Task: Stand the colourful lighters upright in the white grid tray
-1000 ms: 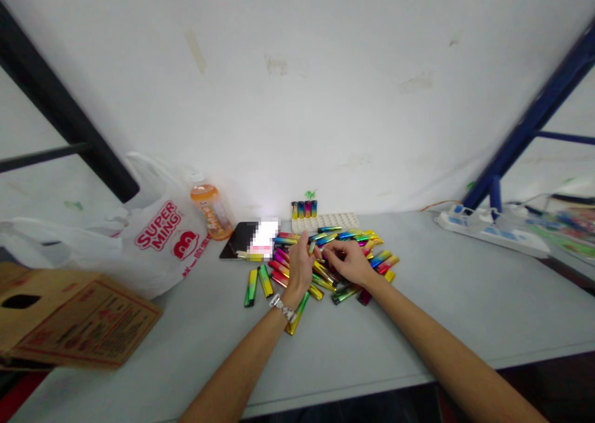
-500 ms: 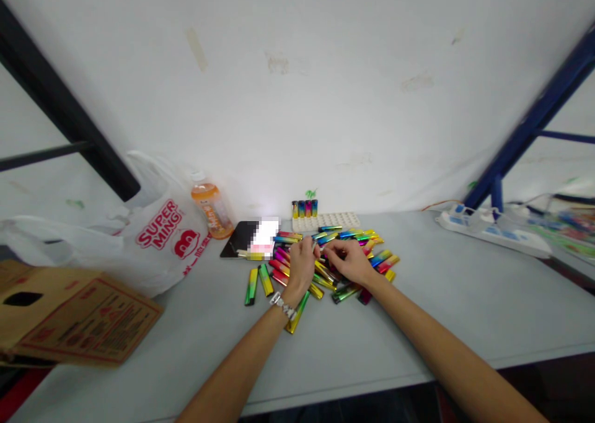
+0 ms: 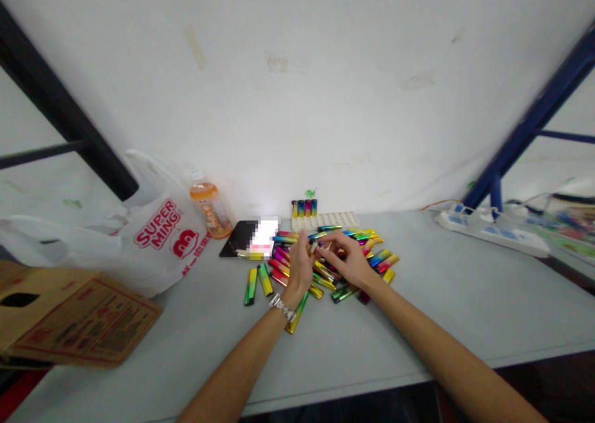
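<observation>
My left hand [image 3: 301, 268], with a metal-band watch [image 3: 282, 306] at the wrist, is closed around a lighter whose small top [image 3: 314, 247] peeks out by the raised thumb. My right hand [image 3: 349, 261] pinches at that same top with thumb and forefinger; most of the lighter is hidden by the fingers. Below and around both hands lies a loose pile of shiny, many-coloured lighters [image 3: 325, 273]. Behind them, several lighters [image 3: 304, 209] stand upright at the left end of a cream tray with holes [image 3: 337, 220].
Left of the pile are a black tablet-like object [image 3: 237, 240], an orange drink bottle [image 3: 211, 206], a white plastic bag [image 3: 160, 243] and a cardboard box [image 3: 88, 321]. A white power strip [image 3: 495, 234] lies at the right. The wall [image 3: 353, 101] rises behind the grey table [image 3: 353, 361].
My left thumb has lifted and that hand has turned slightly. My right fingers have shifted left, up against the left hand. The lighters in the pile and tray look unchanged.
</observation>
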### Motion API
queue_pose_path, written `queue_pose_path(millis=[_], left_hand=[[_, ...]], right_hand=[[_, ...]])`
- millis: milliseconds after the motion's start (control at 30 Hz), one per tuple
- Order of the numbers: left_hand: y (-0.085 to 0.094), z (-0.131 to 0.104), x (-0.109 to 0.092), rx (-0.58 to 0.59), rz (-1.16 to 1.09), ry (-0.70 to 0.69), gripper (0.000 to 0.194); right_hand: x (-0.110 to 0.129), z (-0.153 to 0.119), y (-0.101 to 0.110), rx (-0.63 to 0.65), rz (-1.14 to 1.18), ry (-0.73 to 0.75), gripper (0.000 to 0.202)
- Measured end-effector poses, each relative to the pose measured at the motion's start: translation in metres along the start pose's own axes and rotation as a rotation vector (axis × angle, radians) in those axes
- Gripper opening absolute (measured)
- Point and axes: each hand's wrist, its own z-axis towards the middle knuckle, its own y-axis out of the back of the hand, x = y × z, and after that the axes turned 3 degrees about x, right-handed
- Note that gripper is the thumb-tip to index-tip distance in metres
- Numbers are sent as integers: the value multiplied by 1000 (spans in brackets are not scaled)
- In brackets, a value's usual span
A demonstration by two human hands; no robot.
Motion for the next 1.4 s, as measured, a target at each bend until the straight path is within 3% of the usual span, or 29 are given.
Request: queue_pose_path(millis=[200,333,433,633,800,1000,1400], left_hand=[[2,-3,9,52,113,-89,61],[3,-6,9,102,223,-130,64],[5,-6,1,99,329,-222,57],[13,3,-6,38,446,-392,35],[14,6,2,114,512,-438,34],[15,6,4,148,570,-483,35],[17,7,5,112,604,-510,30]], right_hand=[[6,2,-5,-73,84,66,20],[13,1,1,-38,140,42,19],[14,2,10,-32,220,-47,22],[-4,27,43,-203,248,-68,31],[-36,74,63,-150,-96,-28,26],[-65,123,61,2,-422,44,12],[-88,147,48,187,-560,47,14]])
